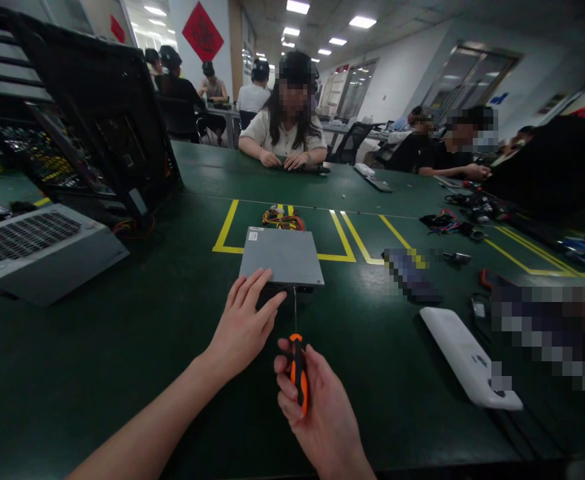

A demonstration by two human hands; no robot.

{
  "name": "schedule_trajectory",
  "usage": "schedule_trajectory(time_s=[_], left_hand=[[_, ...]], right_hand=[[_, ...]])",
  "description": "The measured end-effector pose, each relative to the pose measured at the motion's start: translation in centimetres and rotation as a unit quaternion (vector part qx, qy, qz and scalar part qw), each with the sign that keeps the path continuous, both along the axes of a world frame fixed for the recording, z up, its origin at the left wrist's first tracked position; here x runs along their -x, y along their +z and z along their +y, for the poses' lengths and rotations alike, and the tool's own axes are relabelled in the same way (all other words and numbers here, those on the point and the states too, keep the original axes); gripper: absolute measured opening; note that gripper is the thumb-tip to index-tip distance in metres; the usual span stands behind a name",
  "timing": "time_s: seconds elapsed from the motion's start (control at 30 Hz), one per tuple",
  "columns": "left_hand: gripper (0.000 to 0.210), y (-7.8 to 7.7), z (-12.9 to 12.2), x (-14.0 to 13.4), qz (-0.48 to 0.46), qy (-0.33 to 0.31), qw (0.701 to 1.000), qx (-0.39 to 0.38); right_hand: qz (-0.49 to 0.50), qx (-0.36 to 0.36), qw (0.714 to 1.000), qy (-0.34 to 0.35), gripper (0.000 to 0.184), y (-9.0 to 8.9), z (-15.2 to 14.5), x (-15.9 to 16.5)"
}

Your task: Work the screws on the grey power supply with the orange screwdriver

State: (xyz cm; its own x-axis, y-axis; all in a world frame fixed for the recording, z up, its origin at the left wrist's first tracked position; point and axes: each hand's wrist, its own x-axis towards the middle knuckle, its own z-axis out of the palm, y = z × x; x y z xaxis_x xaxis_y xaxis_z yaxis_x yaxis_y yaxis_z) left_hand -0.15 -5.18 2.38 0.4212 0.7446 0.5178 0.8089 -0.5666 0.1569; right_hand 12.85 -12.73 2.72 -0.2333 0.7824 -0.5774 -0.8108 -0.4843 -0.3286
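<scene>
A grey metal computer power supply (285, 257) lies on the green table in front of me, its coloured cables bunched behind it. Spread across its near left corner, my left hand (245, 327) rests on the casing with fingers stretched out and apart. My right hand (317, 400) is closed around the orange and black handle of a screwdriver (298, 373). The thin shaft points away from me, and its tip meets the near side of the power supply, right of my left fingers. Whether the tip sits in a screw cannot be made out.
At left stand an open black computer case (122, 127) and a second power supply (47, 253) with a vent grille. A white power bank-like block (467, 357) and a blurred phone-like object (412, 275) lie right. Yellow tape (222, 230) marks the table. A person (289, 127) sits opposite.
</scene>
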Motion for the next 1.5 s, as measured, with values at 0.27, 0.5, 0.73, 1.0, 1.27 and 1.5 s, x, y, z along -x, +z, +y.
schedule_trajectory(time_s=[0.27,0.5,0.73,1.0,1.27,1.5], left_hand=[[0.035,-0.1,0.1,0.0,0.018,-0.002,1.000,0.015],[0.036,-0.1,0.3,-0.1,0.024,-0.001,1.000,0.017],[0.037,-0.1,0.1,-0.1,0.021,0.003,0.999,0.024],[0.035,-0.2,0.1,-0.2,0.013,0.001,1.000,0.024],[0.036,-0.1,0.0,-0.1,0.015,0.001,1.000,0.020],[0.036,-0.2,0.0,0.0,0.025,-0.005,1.000,0.014]], right_hand=[[-0.019,0.022,1.000,0.000,0.029,-0.2,0.1,0.2],[0.010,0.010,0.999,0.038,0.037,-0.1,1.0,0.3],[-0.017,0.058,0.998,0.006,0.032,-0.1,0.5,0.0],[0.015,-0.004,1.000,0.021,0.034,-0.1,0.6,0.1],[-0.034,0.011,0.999,0.009,0.031,0.2,0.6,0.3],[-0.012,-0.027,0.999,0.029,0.034,0.1,0.7,0.1]])
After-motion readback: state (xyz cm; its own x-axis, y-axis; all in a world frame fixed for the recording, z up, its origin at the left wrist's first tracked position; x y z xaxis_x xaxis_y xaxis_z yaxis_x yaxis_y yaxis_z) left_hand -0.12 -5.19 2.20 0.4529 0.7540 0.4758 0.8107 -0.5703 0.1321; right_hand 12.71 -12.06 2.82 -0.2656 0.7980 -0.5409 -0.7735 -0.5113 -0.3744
